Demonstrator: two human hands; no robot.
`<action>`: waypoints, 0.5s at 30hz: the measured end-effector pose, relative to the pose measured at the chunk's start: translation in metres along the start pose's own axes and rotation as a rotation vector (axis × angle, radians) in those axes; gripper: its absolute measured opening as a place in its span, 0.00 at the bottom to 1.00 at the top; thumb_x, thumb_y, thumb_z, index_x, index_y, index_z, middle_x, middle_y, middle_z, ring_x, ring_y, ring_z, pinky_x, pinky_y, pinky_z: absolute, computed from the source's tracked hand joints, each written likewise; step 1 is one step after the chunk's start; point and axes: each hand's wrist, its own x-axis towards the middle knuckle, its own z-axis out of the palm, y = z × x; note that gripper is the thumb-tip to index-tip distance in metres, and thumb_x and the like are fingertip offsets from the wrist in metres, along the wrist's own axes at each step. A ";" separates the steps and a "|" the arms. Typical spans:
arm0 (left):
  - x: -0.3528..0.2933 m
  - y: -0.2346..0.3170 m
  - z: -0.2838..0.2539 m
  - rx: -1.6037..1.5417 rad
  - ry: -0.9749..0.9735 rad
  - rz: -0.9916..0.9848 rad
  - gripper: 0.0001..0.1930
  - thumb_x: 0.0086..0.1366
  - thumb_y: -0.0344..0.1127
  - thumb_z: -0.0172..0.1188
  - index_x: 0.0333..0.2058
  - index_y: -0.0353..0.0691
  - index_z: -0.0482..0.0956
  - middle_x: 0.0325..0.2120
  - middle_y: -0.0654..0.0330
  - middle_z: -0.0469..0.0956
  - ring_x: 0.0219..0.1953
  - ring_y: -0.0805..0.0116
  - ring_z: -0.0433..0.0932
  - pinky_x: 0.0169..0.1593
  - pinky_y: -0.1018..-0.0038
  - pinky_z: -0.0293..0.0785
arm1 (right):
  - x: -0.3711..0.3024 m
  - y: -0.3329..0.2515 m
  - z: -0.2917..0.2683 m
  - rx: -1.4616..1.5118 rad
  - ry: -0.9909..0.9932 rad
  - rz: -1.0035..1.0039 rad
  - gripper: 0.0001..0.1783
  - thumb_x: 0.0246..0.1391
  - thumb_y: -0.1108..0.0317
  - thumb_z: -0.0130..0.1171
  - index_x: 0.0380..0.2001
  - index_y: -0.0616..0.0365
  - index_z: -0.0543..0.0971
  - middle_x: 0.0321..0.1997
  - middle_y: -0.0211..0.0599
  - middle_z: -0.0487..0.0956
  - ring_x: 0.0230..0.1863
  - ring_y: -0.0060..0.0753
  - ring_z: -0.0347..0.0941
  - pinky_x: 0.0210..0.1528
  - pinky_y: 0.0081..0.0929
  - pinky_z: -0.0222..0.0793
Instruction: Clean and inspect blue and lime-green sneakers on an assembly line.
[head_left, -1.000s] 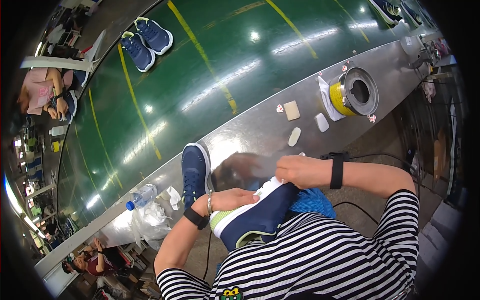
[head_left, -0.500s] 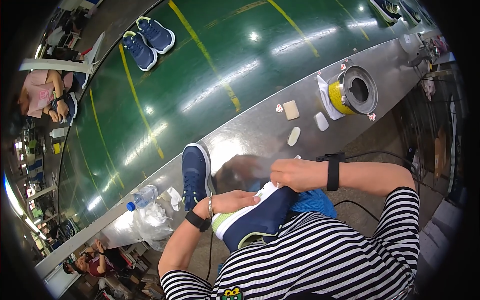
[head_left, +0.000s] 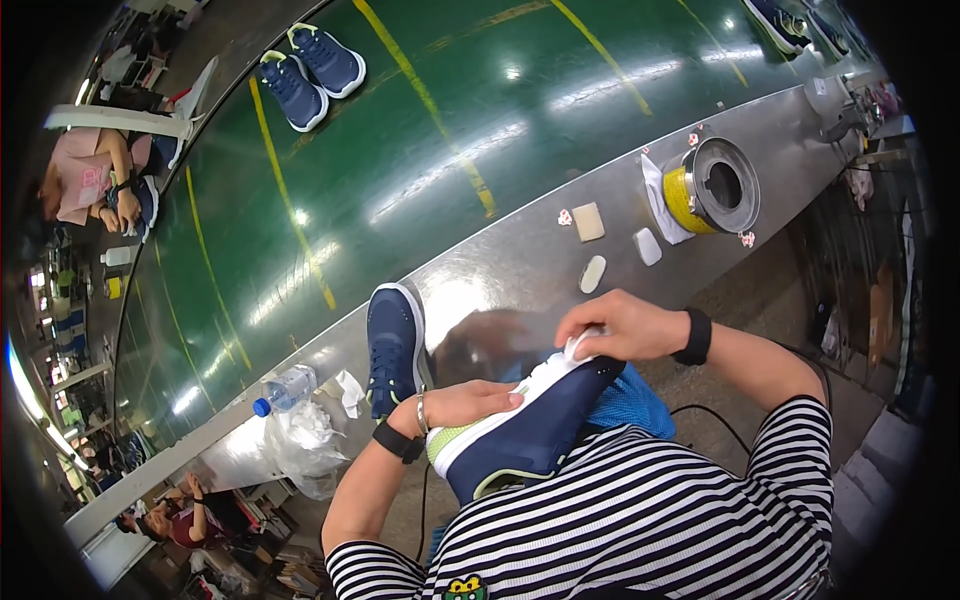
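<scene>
A navy sneaker (head_left: 530, 425) with a white sole and a lime-green heel lies on its side against my striped shirt. My left hand (head_left: 462, 403) is closed around its heel end, thumb pressed along the sole. Over the toe end, my right hand (head_left: 632, 326) pinches a small white cloth (head_left: 585, 343) against the edge of the sole. A matching sneaker (head_left: 393, 340) rests on the metal bench, just beyond my left hand.
Along the metal bench (head_left: 500, 270) are a beige block (head_left: 588, 222), two white pieces, and a yellow-and-metal round container (head_left: 722, 187). A bottle (head_left: 290, 388) and crumpled plastic (head_left: 305, 440) lie left. Beyond runs a green conveyor (head_left: 430, 140) carrying sneakers (head_left: 312, 75); people sit left.
My right hand has slid right to the toe tip, and the white cloth now shows more in its fingers. The sneakers on the conveyor appear slightly further right. My left hand keeps its hold.
</scene>
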 end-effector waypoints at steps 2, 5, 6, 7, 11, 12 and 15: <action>0.000 -0.001 0.000 0.001 0.016 -0.011 0.27 0.63 0.50 0.44 0.54 0.35 0.61 0.44 0.57 0.71 0.44 0.75 0.70 0.48 0.80 0.65 | -0.006 0.004 -0.008 -0.003 -0.048 0.081 0.08 0.41 0.75 0.55 0.29 0.60 0.76 0.29 0.37 0.74 0.32 0.34 0.71 0.36 0.23 0.66; 0.001 0.003 0.000 -0.004 -0.002 -0.028 0.27 0.63 0.50 0.44 0.54 0.35 0.61 0.45 0.57 0.71 0.43 0.75 0.70 0.47 0.80 0.66 | -0.004 0.004 -0.006 -0.325 -0.099 -0.049 0.05 0.40 0.76 0.55 0.26 0.60 0.74 0.27 0.36 0.70 0.32 0.36 0.68 0.34 0.26 0.64; 0.001 0.003 0.000 0.000 -0.004 -0.029 0.27 0.63 0.50 0.44 0.54 0.35 0.61 0.45 0.57 0.71 0.43 0.75 0.70 0.47 0.80 0.66 | -0.003 0.006 -0.003 -0.325 -0.095 -0.047 0.05 0.40 0.76 0.55 0.26 0.60 0.74 0.27 0.36 0.70 0.32 0.36 0.68 0.34 0.26 0.64; 0.001 0.004 0.001 -0.007 -0.008 -0.018 0.27 0.63 0.50 0.44 0.54 0.34 0.62 0.44 0.57 0.71 0.43 0.75 0.71 0.47 0.80 0.66 | -0.002 0.009 0.002 -0.419 -0.092 -0.164 0.04 0.39 0.77 0.54 0.24 0.60 0.73 0.27 0.37 0.68 0.32 0.37 0.67 0.34 0.28 0.63; 0.002 0.005 0.003 0.022 -0.036 -0.016 0.27 0.64 0.50 0.43 0.52 0.34 0.63 0.43 0.59 0.72 0.42 0.76 0.71 0.47 0.80 0.66 | 0.001 0.010 0.014 -0.541 -0.134 -0.281 0.05 0.37 0.79 0.52 0.23 0.60 0.70 0.27 0.38 0.66 0.33 0.39 0.66 0.33 0.31 0.63; 0.003 0.004 0.003 0.023 -0.035 -0.013 0.27 0.64 0.50 0.43 0.52 0.34 0.63 0.43 0.59 0.72 0.42 0.76 0.71 0.47 0.80 0.66 | 0.002 0.008 0.015 -0.544 -0.135 -0.281 0.05 0.37 0.79 0.52 0.23 0.60 0.70 0.27 0.38 0.66 0.33 0.39 0.66 0.33 0.31 0.63; 0.006 0.000 0.003 0.000 -0.032 -0.036 0.26 0.64 0.50 0.43 0.51 0.33 0.64 0.42 0.59 0.72 0.42 0.77 0.71 0.46 0.80 0.66 | 0.006 0.005 0.019 -0.538 -0.157 -0.292 0.05 0.38 0.78 0.51 0.24 0.60 0.70 0.27 0.39 0.66 0.33 0.40 0.66 0.33 0.31 0.63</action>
